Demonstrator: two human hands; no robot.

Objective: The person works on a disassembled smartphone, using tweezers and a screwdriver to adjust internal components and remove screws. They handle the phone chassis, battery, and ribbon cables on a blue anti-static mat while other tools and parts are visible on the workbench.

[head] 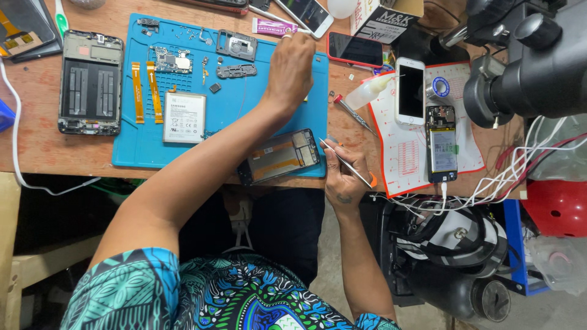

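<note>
My left hand reaches across the blue work mat to its far edge. Its fingertips are closed on the nozzle end of a small purple tube. My right hand rests at the table's front edge and grips thin metal tweezers, whose tips point toward an opened phone screen frame. That frame lies tilted on the mat's near right corner, just left of my right hand.
On the mat lie a white battery, a circuit board, orange flex cables and small parts. A gutted phone body lies at the left. To the right are a white phone, an opened phone, a squeeze bottle, a screwdriver and a microscope.
</note>
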